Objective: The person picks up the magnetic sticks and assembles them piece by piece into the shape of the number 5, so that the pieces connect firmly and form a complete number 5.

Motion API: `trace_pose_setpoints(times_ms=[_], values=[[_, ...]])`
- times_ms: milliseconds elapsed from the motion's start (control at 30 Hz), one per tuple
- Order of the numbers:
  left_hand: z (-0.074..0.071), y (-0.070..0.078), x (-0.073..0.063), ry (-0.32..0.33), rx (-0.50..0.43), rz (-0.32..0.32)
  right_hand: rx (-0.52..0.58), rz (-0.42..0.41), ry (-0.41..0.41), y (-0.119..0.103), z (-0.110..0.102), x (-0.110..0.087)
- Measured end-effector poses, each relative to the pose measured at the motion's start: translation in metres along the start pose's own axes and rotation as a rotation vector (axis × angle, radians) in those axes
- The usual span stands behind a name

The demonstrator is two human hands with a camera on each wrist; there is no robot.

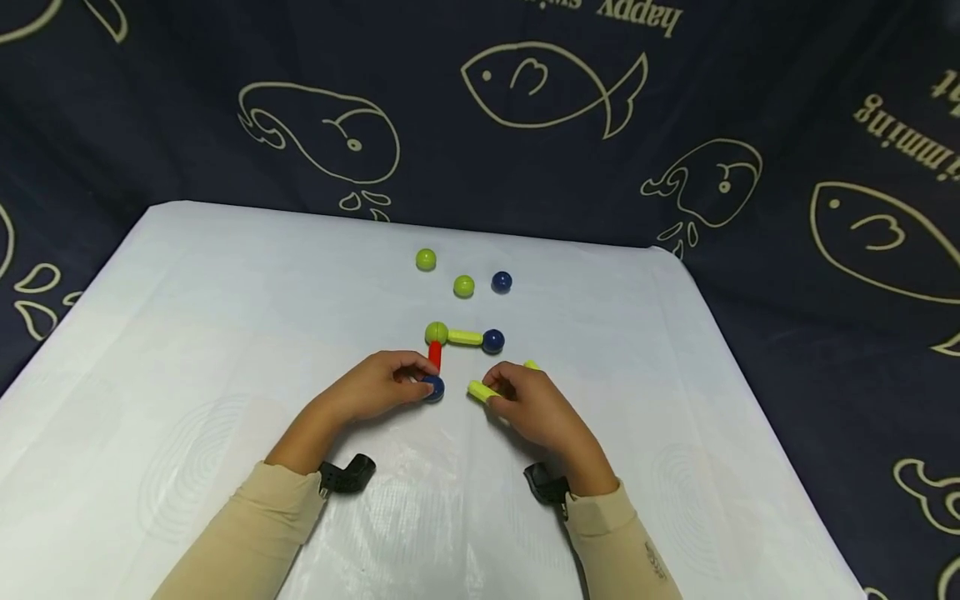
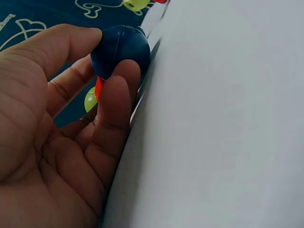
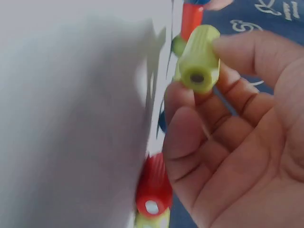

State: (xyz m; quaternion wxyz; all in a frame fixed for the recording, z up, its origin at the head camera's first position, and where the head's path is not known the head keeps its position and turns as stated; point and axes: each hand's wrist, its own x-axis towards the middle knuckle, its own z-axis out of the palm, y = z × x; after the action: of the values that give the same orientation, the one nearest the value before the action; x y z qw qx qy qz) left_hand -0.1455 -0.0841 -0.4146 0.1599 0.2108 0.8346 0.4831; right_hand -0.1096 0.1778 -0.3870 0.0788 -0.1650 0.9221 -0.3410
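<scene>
My left hand (image 1: 377,388) pinches a dark blue ball (image 2: 121,47) between thumb and fingers, low over the white tabletop. That ball sits at the near end of a red rod (image 1: 435,357), whose far end meets a green ball (image 1: 437,333). From the green ball a yellow-green rod (image 1: 465,337) runs right to another blue ball (image 1: 492,341). To the right of the pinched ball, my right hand (image 1: 538,408) grips a loose yellow-green rod (image 3: 202,54) with thumb and fingertips. One rod end faces the right wrist camera and shows a dark round centre.
Two green balls (image 1: 426,259) and a blue ball (image 1: 502,282) lie farther back on the white table (image 1: 225,333). Beyond the right hand, a yellow-green piece (image 1: 531,365) shows partly. In the right wrist view, a red rod (image 3: 154,187) lies below that hand. Dark printed cloth hangs behind.
</scene>
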Motion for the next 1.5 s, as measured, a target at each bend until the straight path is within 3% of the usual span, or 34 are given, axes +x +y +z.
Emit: trace_pose_setpoints(times_ms=[200, 433, 867, 1500], values=[[0.000, -0.004, 0.003, -0.002, -0.055, -0.018, 0.159, 0.001, -0.006, 0.002, 0.004, 0.006], [0.000, -0.003, 0.000, 0.002, -0.077, -0.040, 0.300, -0.033, -0.077, 0.007, 0.014, 0.014], [-0.002, -0.001, -0.002, 0.002, -0.095, -0.035, 0.251, -0.012, -0.040, 0.002, 0.018, 0.018], [0.000, -0.002, 0.000, 0.002, -0.102, -0.043, 0.341, 0.023, 0.024, -0.001, 0.021, 0.016]])
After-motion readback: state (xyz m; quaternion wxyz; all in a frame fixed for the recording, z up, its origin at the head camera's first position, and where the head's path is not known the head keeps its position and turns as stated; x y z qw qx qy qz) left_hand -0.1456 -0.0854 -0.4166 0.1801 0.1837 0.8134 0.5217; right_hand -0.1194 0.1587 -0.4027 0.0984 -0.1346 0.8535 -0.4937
